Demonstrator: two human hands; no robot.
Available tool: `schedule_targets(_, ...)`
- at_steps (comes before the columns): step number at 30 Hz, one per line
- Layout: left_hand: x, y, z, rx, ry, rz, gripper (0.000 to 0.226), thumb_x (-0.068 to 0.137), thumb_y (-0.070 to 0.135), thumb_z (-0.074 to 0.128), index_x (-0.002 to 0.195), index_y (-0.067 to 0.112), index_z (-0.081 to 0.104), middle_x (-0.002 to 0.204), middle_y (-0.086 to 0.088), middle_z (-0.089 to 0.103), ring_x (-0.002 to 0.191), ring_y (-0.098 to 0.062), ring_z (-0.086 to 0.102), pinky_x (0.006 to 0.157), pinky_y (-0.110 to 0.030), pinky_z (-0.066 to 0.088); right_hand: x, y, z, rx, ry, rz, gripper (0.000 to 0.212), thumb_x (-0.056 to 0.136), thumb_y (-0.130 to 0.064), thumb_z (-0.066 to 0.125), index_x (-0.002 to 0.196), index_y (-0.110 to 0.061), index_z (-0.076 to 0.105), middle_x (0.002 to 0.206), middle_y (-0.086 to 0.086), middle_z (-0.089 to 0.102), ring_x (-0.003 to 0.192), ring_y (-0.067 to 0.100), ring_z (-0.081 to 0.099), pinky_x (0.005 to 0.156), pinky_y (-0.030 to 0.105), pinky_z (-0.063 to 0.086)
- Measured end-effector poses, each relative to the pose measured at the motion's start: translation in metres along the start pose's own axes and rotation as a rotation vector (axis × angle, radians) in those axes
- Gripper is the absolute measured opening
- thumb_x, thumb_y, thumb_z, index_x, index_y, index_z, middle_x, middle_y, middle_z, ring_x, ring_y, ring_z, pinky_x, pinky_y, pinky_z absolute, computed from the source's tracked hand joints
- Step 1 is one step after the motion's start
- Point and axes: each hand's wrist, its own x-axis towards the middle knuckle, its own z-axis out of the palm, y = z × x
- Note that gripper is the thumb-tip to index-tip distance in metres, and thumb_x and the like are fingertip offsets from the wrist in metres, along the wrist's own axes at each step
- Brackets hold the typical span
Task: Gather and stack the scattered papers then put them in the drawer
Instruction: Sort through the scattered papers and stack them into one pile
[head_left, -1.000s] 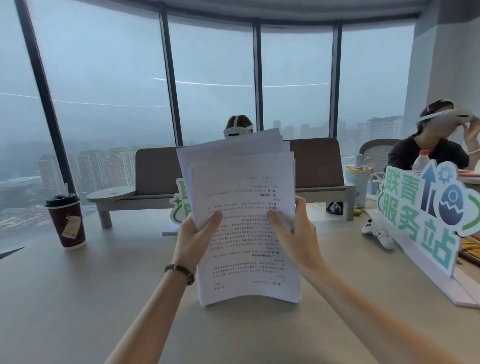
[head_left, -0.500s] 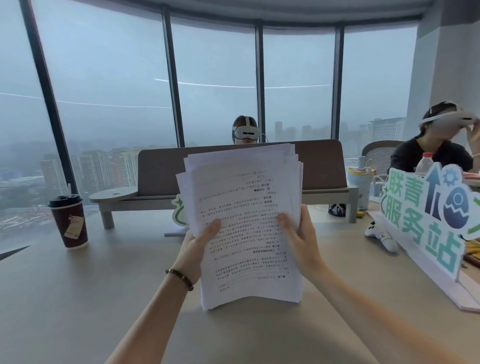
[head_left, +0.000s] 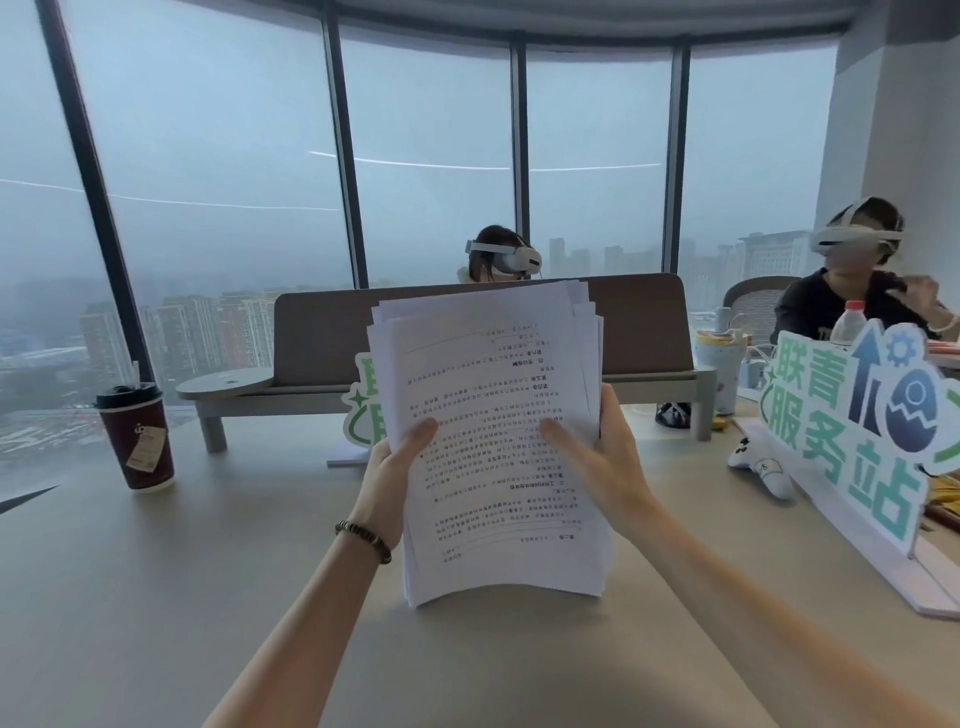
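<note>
I hold a stack of white printed papers (head_left: 493, 415) upright over the beige table (head_left: 156, 597), its lower edge down at the tabletop. The sheets are unevenly aligned at the top, and the print reads upside down. My left hand (head_left: 387, 478) grips the stack's left edge, thumb on the front sheet. My right hand (head_left: 597, 457) grips the right edge, thumb also across the front. No drawer is in view.
A dark red coffee cup (head_left: 137, 436) with a black lid stands at the left. A green-and-white sign (head_left: 852, 431) stands at the right, with a white controller (head_left: 761, 465) beside it. A bench-like shelf (head_left: 467, 364) spans the back; two people in headsets sit beyond.
The stack has dropped lower in front of me, uncovering the person behind. The sheets sit more evenly together than a second ago. Both hands keep their hold.
</note>
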Motion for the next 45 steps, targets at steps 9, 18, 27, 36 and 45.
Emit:
schedule_targets(9, -0.002, -0.003, -0.005, 0.071, -0.051, -0.006, 0.012, 0.090, 0.012, 0.064, 0.099, 0.013, 0.072, 0.101, -0.012, 0.075, 0.092, -0.032, 0.072, 0.080, -0.046, 0.059, -0.006, 0.013, 0.004, 0.083, 0.069, 0.067, 0.041, 0.090, -0.045, 0.067, 0.117, -0.020, 0.051, 0.110, -0.005, 0.071, 0.095, 0.018, 0.073, 0.078, 0.045, 0.062)
schedule_targets(18, -0.007, -0.008, -0.009, 0.062, -0.090, -0.012, 0.020, 0.081, 0.022, 0.066, 0.099, 0.017, 0.074, 0.105, -0.013, 0.074, 0.095, -0.033, 0.071, 0.082, -0.047, 0.057, -0.018, 0.025, 0.001, 0.023, 0.046, 0.107, 0.041, 0.087, -0.051, 0.062, 0.118, -0.025, 0.061, 0.108, -0.008, 0.074, 0.093, 0.014, 0.074, 0.079, 0.043, 0.062)
schedule_targets(27, -0.005, -0.016, -0.009, 0.076, -0.049, -0.016, 0.017, 0.087, 0.022, 0.064, 0.100, 0.014, 0.073, 0.102, -0.012, 0.075, 0.092, -0.031, 0.073, 0.076, -0.043, 0.059, -0.019, 0.028, 0.003, 0.272, -0.045, 0.232, 0.051, 0.087, -0.030, 0.074, 0.128, -0.010, 0.052, 0.115, 0.009, 0.073, 0.099, 0.032, 0.073, 0.083, 0.055, 0.059)
schedule_targets(36, 0.000, -0.025, -0.012, 0.295, 0.000, 0.108, 0.006, 0.088, 0.016, 0.068, 0.091, 0.014, 0.073, 0.088, 0.000, 0.078, 0.084, -0.021, 0.074, 0.067, -0.032, 0.060, -0.016, 0.025, -0.002, 0.200, -0.087, 0.372, 0.058, 0.080, -0.039, 0.076, 0.130, -0.021, 0.052, 0.109, 0.003, 0.075, 0.093, 0.026, 0.075, 0.082, 0.050, 0.061)
schedule_targets(45, 0.010, -0.017, -0.023, 0.116, -0.060, -0.215, 0.021, 0.089, 0.020, 0.067, 0.106, 0.010, 0.070, 0.105, -0.014, 0.074, 0.092, -0.032, 0.072, 0.076, -0.045, 0.060, -0.008, 0.007, -0.007, 0.079, -0.249, 0.405, 0.034, 0.097, -0.038, 0.061, 0.119, -0.013, 0.068, 0.105, 0.003, 0.077, 0.092, 0.026, 0.075, 0.081, 0.044, 0.062)
